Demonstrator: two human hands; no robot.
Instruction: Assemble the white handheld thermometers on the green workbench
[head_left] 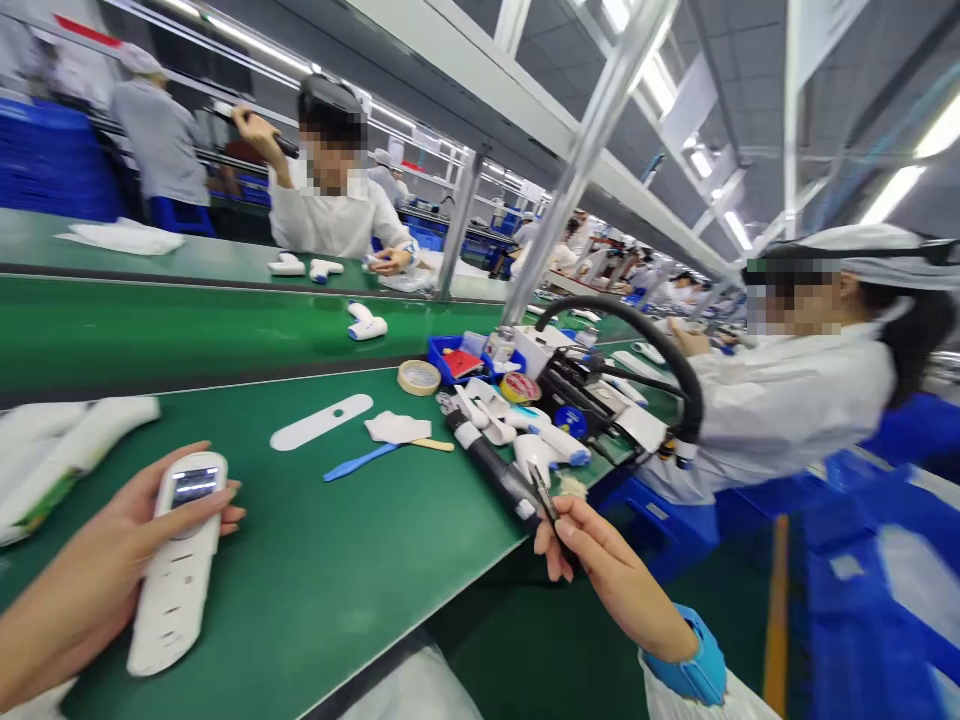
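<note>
My left hand [90, 580] is wrapped round a white handheld thermometer body [178, 560], small screen facing up, low at the left over the green table [337, 560]. My right hand [592, 550] pinches thin black tweezers [544, 495] at the table's right edge. The tweezers' tip sits close to a black electric screwdriver [491, 465] that lies on the table with a thick black hose [637, 340] arching above it.
A white flat cover [321, 422], a blue plastic stick [360, 462], a tape roll [418, 377], a blue parts tray [457, 362] and several white thermometers [547, 445] lie ahead. A green conveyor [187, 330] carries one thermometer [366, 322]. Co-workers sit opposite [330, 200] and at my right [795, 400]. Bagged parts [60, 450] lie far left.
</note>
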